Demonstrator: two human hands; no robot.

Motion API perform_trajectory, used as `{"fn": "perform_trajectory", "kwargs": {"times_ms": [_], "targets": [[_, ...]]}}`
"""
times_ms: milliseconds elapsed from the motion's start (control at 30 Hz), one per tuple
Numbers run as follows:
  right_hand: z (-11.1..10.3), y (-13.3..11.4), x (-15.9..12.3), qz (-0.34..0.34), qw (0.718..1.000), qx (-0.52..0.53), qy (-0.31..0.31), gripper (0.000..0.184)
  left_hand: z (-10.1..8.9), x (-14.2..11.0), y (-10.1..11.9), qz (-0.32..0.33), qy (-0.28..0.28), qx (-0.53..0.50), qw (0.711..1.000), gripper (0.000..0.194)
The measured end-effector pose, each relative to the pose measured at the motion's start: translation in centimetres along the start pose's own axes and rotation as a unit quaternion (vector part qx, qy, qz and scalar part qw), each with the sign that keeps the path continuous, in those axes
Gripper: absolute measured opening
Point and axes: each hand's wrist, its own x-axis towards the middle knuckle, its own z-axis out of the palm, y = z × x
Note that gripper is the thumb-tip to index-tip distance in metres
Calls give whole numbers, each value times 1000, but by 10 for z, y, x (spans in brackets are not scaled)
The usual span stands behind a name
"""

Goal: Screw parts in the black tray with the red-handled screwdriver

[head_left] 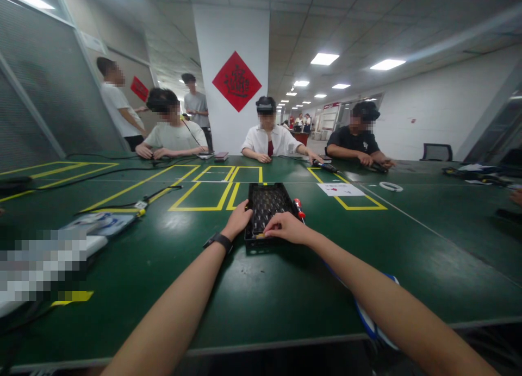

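Observation:
A black flat device [269, 202], an upturned laptop or keyboard base, lies on the green table [171, 267] in front of me. My left hand [237, 219] rests on its left edge, fingers curled against the side. A black band sits on that wrist. My right hand [286, 227] presses on its near edge with the fingers bent down. A red-handled screwdriver [299, 207] lies just right of the device, beside my right hand.
Yellow tape outlines [212, 191] mark the table. A cable [134, 202] runs at the left, papers [101, 224] lie near the left edge. A white sheet [340, 189] and a tape ring [390, 186] sit right. Three people sit across the table; two stand behind.

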Motion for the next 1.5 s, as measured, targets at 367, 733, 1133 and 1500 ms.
{"fn": "perform_trajectory", "kwargs": {"times_ms": [367, 733, 1133, 1500], "targets": [[-1, -3, 1, 13, 1000, -6, -7, 21, 1, 1, -2, -6, 3, -12, 1000, 56], [0, -1, 1, 22, 1000, -8, -3, 23, 0, 1, -2, -3, 8, -22, 1000, 55], [0, -2, 1, 25, 1000, -13, -5, 23, 2, 3, -4, 2, 10, -7, 1000, 55], [1, -1, 1, 28, 1000, -10, -8, 24, 1, 2, -3, -1, 7, -7, 1000, 55]]}}
